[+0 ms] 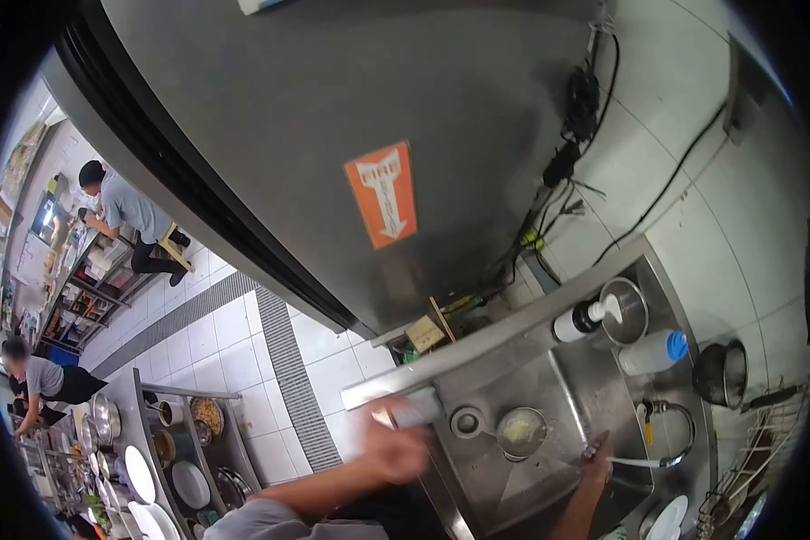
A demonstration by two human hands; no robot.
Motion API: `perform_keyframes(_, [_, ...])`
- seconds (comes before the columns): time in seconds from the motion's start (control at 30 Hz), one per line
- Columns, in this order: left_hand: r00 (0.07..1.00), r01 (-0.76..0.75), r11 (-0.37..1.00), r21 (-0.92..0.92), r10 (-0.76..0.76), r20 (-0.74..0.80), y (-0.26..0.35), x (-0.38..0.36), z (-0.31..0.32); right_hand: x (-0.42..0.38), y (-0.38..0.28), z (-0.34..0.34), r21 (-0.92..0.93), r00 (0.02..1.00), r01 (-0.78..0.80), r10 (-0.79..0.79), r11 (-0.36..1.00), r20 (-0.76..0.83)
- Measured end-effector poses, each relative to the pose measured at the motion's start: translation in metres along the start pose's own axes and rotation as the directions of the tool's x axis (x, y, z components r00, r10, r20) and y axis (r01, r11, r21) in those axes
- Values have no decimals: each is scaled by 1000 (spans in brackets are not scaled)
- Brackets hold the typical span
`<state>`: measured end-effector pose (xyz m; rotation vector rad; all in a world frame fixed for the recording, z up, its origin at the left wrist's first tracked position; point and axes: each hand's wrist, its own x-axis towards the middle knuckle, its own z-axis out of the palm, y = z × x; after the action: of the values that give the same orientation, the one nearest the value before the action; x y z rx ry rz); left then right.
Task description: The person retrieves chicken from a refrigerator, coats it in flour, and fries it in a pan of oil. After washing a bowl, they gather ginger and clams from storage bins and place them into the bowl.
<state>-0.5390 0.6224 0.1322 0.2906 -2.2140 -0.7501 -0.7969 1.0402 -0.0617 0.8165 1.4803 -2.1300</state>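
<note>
My left hand (394, 452) is smeared by motion at the left edge of the steel sink (495, 391). A blurred silvery-grey thing (416, 408) overlaps its fingers; I cannot tell if it is held. On the right, my right hand (594, 461) is at the white water stream (634, 463) from the curved tap (690, 439). Its fingers are drawn together, with a small shiny patch at their tips. Between the hands, a small round pan or strainer (522, 434) with pale yellow contents sits in the basin, beside the round drain (466, 422).
Behind the sink stand a pump bottle (578, 321), a metal bowl (625, 310) and a blue-capped bottle (654, 353). A dark pan (720, 373) is at the right. A tall grey cabinet (333, 135) rises ahead. Shelves with plates (191, 484) and two people are at left.
</note>
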Motion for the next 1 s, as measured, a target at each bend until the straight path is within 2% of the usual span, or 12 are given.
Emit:
perform_keyframes(0.1, [758,438,893,103,-305,-576,-79,92,-88,37,16,-29,90,998,-59,62,994,-29])
perform_keyframes(0.13, [651,469,847,-249,-522,-551,-122,100,-105,46,18,-38,75,997,-66,68,995,-22])
perform_keyframes(0.3, [720,471,738,-483,-638,-273,-170,96,-122,63,30,-77,-194,973,209,-184,958,140])
perform_keyframes(0.37, [704,538,699,-471,-680,-204,-183,85,-123,78,43,-113,-760,794,559,-479,332,375])
perform_keyframes(0.43, [737,555,747,-366,-645,-200,-198,74,-130,77,41,-121,-671,574,570,-355,-474,738])
perform_keyframes(0.47, [723,569,727,-385,-665,-187,-200,73,-135,67,47,-108,-726,766,630,-369,275,526])
perform_keyframes(0.5, [708,612,711,-346,-688,-160,-207,72,-143,58,54,-94,-293,896,426,-354,856,270])
perform_keyframes(0.6, [824,518,851,85,-470,-316,-156,94,-142,50,53,-64,-104,987,13,-29,995,-159])
perform_keyframes(0.73, [880,49,983,-174,-125,-458,-47,105,-63,7,57,-21,71,954,100,-75,992,-292])
perform_keyframes(0.8, [999,5,814,-580,-22,-23,-6,81,11,7,45,-7,97,930,144,-101,985,-353])
perform_keyframes(0.87, [839,426,649,-630,-24,543,43,60,88,5,38,-7,144,941,194,-143,970,-306])
perform_keyframes(1.0, [594,685,481,-547,66,802,112,-56,299,7,38,-33,100,960,217,-194,971,-204])
